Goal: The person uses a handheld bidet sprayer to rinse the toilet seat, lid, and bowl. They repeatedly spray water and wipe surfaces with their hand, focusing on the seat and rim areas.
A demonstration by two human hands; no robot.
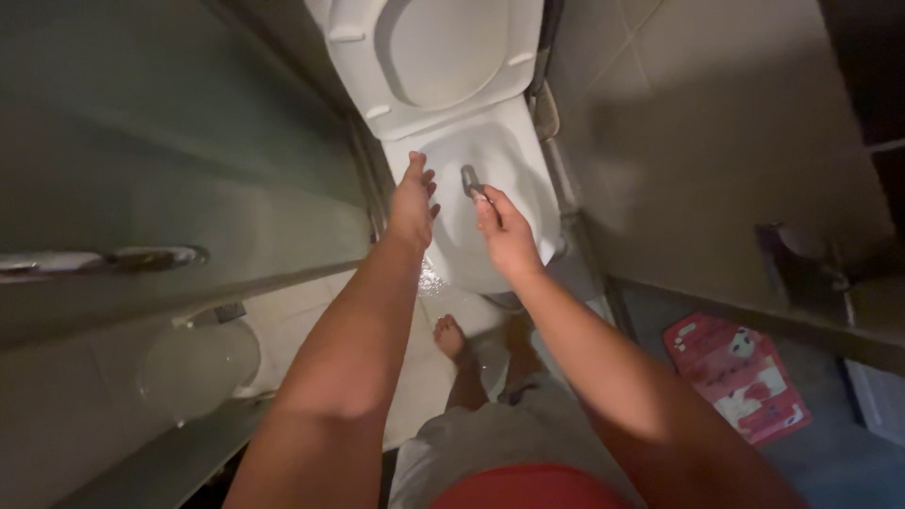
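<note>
Dim tiles line this narrow bathroom, with a frosted glass partition running along my left and a white toilet at the far end of the floor, its seat and lid tipped up against the back. I stand over the bowl with both arms stretched forward.

My right hand is clenched round a small metal spray nozzle. The nozzle sticks out past my fingers toward the far side, its long axis running roughly from near to far and leaning a little left, and its tip hangs over the inside of the bowl. So the nozzle lies just beyond my right grip, touching it and held by its near end, and only its far end shows.

My left hand is released, fingers straight and together, pointing far, hovering over the left rim of the bowl. Whether it touches the rim I cannot tell. It sits just to the left of the nozzle, near but apart from it, so the right hand is plainly the closer of the two.

Water glints on the floor near the base of the toilet, just beyond my bare foot. Off to the right, on a low ledge, lies a red and white packet. Near left, a round pale basin or bucket shows dimly through the glass.
</note>
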